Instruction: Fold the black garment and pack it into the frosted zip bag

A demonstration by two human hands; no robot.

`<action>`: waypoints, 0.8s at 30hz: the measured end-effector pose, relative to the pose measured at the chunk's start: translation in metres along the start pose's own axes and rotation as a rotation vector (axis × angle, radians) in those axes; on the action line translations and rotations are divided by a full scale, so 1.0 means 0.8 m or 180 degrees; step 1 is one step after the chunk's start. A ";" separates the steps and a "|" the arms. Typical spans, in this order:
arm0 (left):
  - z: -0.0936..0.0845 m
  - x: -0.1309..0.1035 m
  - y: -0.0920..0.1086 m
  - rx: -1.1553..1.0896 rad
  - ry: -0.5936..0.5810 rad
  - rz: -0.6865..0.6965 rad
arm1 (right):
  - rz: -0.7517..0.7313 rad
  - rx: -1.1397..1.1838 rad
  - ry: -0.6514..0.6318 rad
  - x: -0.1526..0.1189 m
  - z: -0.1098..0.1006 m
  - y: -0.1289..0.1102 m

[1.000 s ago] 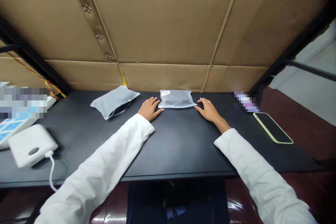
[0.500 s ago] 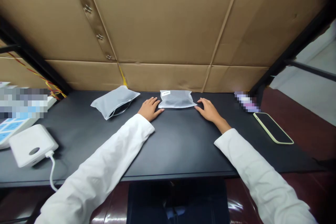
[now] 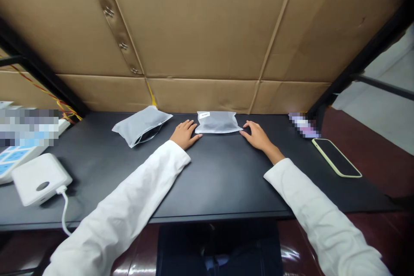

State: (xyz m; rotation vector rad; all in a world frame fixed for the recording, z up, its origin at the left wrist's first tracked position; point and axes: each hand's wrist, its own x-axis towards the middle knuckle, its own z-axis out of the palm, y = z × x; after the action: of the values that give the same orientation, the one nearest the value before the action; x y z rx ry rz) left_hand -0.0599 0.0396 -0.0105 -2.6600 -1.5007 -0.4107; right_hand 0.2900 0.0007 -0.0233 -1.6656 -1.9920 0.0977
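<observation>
Between my two hands a frosted plastic bag (image 3: pixel 217 122) lies flat on the black table (image 3: pixel 210 181), a small white label at its upper left and something dark, hard to make out, inside. My left hand (image 3: pixel 185 134) rests palm down just left of this bag, fingers spread, thumb near its lower left corner. On the other side, my right hand (image 3: pixel 256 135) rests by the bag's lower right corner, its fingers slightly curled and apart, holding nothing. Farther left lies a second frosted bag (image 3: pixel 139 124), its mouth gaping toward the lower right.
A cardboard wall (image 3: pixel 207 39) rises behind the table. At the left are a white charger box (image 3: pixel 40 179) with a cable and a power strip (image 3: pixel 19 155). A phone (image 3: pixel 336 158) in a pale green case lies at the right, near a blurred purple packet (image 3: pixel 304 125).
</observation>
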 end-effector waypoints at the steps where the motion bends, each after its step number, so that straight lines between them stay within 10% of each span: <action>1: 0.000 0.000 0.000 -0.0003 0.0002 0.0008 | -0.0006 -0.0002 0.0001 0.000 0.000 0.000; 12: -0.018 -0.001 0.005 -0.0170 0.0912 0.0457 | -0.0008 0.0113 0.0598 -0.002 -0.001 -0.010; 17: -0.026 0.001 0.006 0.0424 0.1246 0.1039 | -0.0364 0.0116 0.1449 -0.006 -0.011 -0.042; 24: -0.016 0.002 0.001 0.0426 0.1372 0.1100 | -0.1038 -0.0228 0.1315 -0.024 -0.002 -0.105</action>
State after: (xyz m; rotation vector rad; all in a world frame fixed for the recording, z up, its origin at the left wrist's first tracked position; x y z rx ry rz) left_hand -0.0610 0.0386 0.0020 -2.4468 -0.8962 -0.7613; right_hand 0.2176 -0.0373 0.0038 -1.2527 -1.9250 -0.4071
